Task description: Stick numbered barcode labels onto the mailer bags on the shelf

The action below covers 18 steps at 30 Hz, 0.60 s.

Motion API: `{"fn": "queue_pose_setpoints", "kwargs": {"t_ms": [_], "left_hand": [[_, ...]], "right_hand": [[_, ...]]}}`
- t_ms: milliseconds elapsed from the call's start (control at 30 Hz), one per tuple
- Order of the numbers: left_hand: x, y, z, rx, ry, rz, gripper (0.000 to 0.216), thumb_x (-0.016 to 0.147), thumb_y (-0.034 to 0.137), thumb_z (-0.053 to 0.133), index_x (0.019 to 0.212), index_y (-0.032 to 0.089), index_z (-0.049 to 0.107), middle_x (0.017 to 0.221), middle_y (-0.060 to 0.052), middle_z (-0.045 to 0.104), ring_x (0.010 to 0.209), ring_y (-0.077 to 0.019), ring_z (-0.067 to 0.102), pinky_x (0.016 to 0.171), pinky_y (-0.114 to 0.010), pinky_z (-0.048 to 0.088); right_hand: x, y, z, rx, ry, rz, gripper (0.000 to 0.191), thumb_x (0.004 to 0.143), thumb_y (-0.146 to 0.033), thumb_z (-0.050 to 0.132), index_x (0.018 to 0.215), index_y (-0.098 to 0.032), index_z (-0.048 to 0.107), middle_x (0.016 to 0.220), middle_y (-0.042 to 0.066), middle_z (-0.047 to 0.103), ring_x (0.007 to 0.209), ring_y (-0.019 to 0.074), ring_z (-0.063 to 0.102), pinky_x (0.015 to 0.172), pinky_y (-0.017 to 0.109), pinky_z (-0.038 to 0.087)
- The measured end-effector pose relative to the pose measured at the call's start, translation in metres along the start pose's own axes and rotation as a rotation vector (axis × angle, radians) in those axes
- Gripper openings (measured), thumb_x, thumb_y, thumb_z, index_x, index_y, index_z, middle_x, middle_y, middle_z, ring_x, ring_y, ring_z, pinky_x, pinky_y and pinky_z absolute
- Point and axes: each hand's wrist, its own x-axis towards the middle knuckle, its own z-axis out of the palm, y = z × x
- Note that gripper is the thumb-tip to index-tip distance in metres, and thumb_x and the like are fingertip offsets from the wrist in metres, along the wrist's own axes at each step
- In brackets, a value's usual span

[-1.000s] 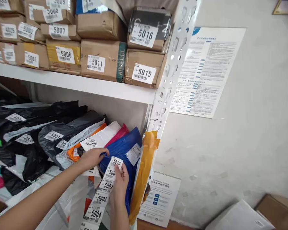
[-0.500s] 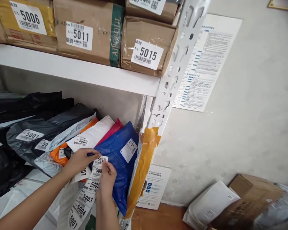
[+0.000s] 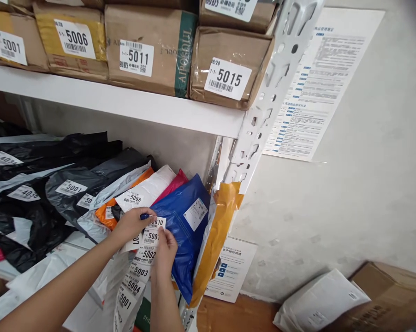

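A long strip of numbered barcode labels (image 3: 139, 271) hangs down between my hands, reading 5001, 5002, 5003 and further numbers. My left hand (image 3: 134, 224) pinches the upper left corner of the top label (image 3: 157, 223), marked 5010. My right hand (image 3: 165, 251) grips the strip's right edge just below, thumb on top. Right behind the fingers leans a blue plastic mailer bag (image 3: 180, 221) bearing a white shipping label (image 3: 196, 214). A white mailer (image 3: 145, 188) labelled 5008 stands left of it, with a pink mailer (image 3: 171, 184) between the two.
Grey and black mailers (image 3: 73, 180) with labels fill the lower shelf to the left. Boxes (image 3: 228, 69) line the white upper shelf (image 3: 125, 99). A perforated post (image 3: 252, 124) with yellow tape (image 3: 218, 240) stands at right. A carton (image 3: 388, 295) and white package (image 3: 322, 299) lie on the floor.
The view has swung left, so the shelves and hands appear farther right. The 5010 label shows more fully; both hands keep their hold on the strip.
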Motion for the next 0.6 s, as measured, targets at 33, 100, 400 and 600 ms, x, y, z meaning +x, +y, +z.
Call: {"fn": "queue_pose_setpoints", "kwargs": {"t_ms": [33,100,400,600], "left_hand": [[-0.001,0.002,0.0,0.033,0.008,-0.005,0.038,0.071,0.05,0.052,0.087,0.02,0.07,0.085,-0.002,0.072,0.079,-0.023,0.064,0.07,-0.029,0.044],[-0.002,0.006,0.001,0.096,0.026,-0.016,0.034,0.073,0.045,0.052,0.087,0.021,0.07,0.087,-0.002,0.073,0.084,-0.0221,0.065,0.073,-0.028,0.044],[-0.012,0.018,0.006,0.316,0.084,0.061,0.025,0.087,0.026,0.046,0.106,0.026,0.062,0.094,-0.001,0.07,0.084,-0.0194,0.064,0.072,-0.027,0.042],[-0.035,0.028,0.019,0.477,0.095,0.066,0.026,0.085,0.026,0.051,0.102,0.028,0.069,0.103,-0.007,0.062,0.084,-0.0229,0.064,0.068,-0.03,0.046]], "right_hand": [[-0.001,-0.001,0.0,-0.007,-0.006,0.003,0.039,0.056,-0.049,0.079,0.071,-0.015,0.066,0.067,0.004,0.073,0.06,0.0174,0.064,0.059,0.028,0.05],[-0.001,-0.001,-0.001,-0.025,0.013,0.001,0.04,0.054,-0.052,0.079,0.062,-0.017,0.062,0.058,0.002,0.069,0.053,0.0154,0.06,0.054,0.026,0.048],[-0.023,-0.02,-0.034,-0.205,-0.212,0.053,0.041,0.054,-0.049,0.082,0.073,-0.017,0.064,0.054,-0.004,0.06,0.048,0.0116,0.05,0.047,0.023,0.038],[-0.046,-0.028,-0.104,-0.339,-0.139,0.069,0.056,0.052,-0.054,0.082,0.047,-0.019,0.039,0.042,-0.01,0.036,0.043,0.0051,0.03,0.043,0.019,0.026]]}}
